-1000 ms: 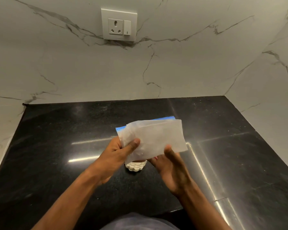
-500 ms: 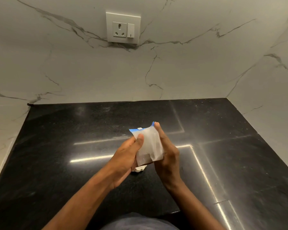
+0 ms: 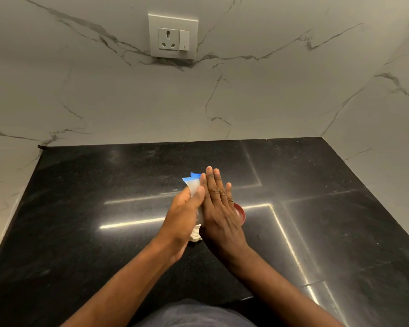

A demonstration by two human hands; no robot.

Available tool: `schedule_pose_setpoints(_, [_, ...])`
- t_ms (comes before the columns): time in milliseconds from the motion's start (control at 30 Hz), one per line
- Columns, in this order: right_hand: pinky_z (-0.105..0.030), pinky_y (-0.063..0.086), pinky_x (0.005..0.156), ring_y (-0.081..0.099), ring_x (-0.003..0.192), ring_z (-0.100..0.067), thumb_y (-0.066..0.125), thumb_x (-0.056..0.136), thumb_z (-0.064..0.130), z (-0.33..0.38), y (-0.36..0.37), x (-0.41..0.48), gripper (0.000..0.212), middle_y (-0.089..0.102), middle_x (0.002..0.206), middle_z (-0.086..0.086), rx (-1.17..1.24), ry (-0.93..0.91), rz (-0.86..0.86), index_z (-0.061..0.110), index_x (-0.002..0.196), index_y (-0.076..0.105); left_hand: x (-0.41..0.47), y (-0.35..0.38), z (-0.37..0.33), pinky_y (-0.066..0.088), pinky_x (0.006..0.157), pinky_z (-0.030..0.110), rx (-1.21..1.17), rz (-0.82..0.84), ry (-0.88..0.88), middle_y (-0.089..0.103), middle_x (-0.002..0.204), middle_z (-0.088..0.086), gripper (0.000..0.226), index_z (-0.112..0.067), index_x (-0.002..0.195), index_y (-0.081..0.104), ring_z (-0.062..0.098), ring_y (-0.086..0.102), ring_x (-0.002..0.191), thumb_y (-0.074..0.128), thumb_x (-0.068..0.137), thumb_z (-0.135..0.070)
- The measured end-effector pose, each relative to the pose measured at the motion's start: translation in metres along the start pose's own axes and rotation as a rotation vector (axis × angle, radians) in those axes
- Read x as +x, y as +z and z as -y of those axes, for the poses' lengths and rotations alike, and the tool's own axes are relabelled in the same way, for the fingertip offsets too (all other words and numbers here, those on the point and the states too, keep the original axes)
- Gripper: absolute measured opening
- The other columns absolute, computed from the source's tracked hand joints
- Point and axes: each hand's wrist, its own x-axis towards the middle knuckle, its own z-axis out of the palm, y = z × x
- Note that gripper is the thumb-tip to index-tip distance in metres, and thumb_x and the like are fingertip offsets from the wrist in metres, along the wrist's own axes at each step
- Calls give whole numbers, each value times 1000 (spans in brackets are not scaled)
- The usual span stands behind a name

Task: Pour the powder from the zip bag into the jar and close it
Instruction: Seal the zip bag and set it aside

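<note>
The clear zip bag (image 3: 192, 184) with its blue seal strip is folded narrow and pressed flat between my two palms above the counter middle. My left hand (image 3: 184, 214) grips it from the left with the thumb over its front. My right hand (image 3: 219, 206) lies flat against its right side, fingers straight and together. Only the bag's upper end sticks out above my hands. Below them a small piece of the white ribbed jar (image 3: 195, 237) shows, mostly hidden. A red lid (image 3: 240, 212) peeks out just right of my right hand, on the counter.
The black polished counter (image 3: 104, 232) runs to marble walls at the back, left and right. A white wall socket with a switch (image 3: 173, 36) sits high on the back wall. The counter's front edge is near my body.
The bag went from spread wide to folded narrow and squeezed between my palms. My right hand straightened flat against it, and the red lid came into view.
</note>
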Motion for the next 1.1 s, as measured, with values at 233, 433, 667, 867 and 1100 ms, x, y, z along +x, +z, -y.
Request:
schedule_pose_setpoints(233, [-19, 32, 120, 22, 155, -2, 72, 86, 34, 0, -54, -14, 96, 18, 171, 13, 810, 261, 232, 30, 164, 16, 8, -20, -11, 62, 82, 40, -25, -117, -99, 80, 112, 8, 29, -22, 126, 68, 27, 77, 104, 44, 111, -27])
schedule_pose_setpoints(433, [-45, 63, 85, 76, 103, -29, 65, 100, 16, -10, -77, 14, 53, 78, 118, -7, 1264, 733, 336, 27, 149, 48, 10, -31, -16, 62, 92, 47, 114, 10, -174, 77, 119, 8, 27, -27, 130, 65, 28, 75, 109, 50, 108, -20])
schedule_pose_setpoints(667, [-27, 55, 47, 74, 66, -24, 61, 92, -12, -12, -75, 19, 28, 80, 98, -17, 1382, 868, 226, 9, 102, 77, 11, -49, -38, 64, 82, 42, 308, 182, -129, 81, 108, 6, 35, -24, 112, 77, 23, 78, 96, 59, 99, 3])
schedule_pose_setpoints(867, [-31, 60, 53, 78, 82, -28, 48, 91, -23, -16, -69, 18, 45, 80, 106, -12, 1379, 783, 148, 5, 68, 75, 10, -55, -37, 63, 89, 38, 111, 181, -187, 78, 118, 13, 34, -8, 111, 79, 28, 76, 107, 47, 101, 2])
schedule_pose_setpoints(1100, [-26, 60, 59, 74, 97, -18, 37, 87, -28, -27, -69, 18, 49, 72, 117, -9, 1087, 510, 121, 4, 73, 71, 11, -51, -23, 64, 89, 39, 72, 163, -322, 77, 117, 20, 42, -4, 126, 68, 33, 77, 104, 72, 91, -26])
